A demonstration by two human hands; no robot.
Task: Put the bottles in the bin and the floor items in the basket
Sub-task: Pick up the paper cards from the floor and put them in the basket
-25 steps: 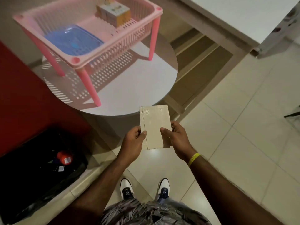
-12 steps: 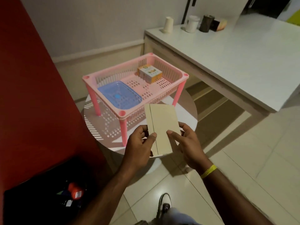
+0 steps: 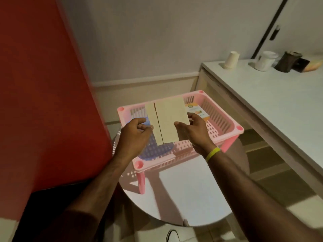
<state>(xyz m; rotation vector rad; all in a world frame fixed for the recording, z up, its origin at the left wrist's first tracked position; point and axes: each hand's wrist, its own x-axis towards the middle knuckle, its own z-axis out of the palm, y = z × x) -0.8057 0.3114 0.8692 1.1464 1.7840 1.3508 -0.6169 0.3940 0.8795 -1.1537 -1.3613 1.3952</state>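
Note:
I hold a flat beige cardboard box (image 3: 167, 119) over the pink basket (image 3: 225, 127). My left hand (image 3: 134, 138) pinches its left edge and my right hand (image 3: 191, 131) grips its right side. The basket stands on pink legs on a round white table (image 3: 188, 198). Inside it lie a blue lid (image 3: 157, 150), partly under my hands, and a small orange-and-white carton (image 3: 196, 110). The black bin (image 3: 50, 212) sits at the lower left beside my left forearm; its contents are out of sight.
A red wall (image 3: 43, 102) rises on the left. A long white counter (image 3: 279, 109) runs on the right, carrying a paper cup (image 3: 231, 60), a white mug (image 3: 265, 61) and a dark container (image 3: 288, 62).
Both hands have carried the cardboard box up and forward, from near my body to above the basket. The view has tilted up; the bin's red-capped bottle has left the frame.

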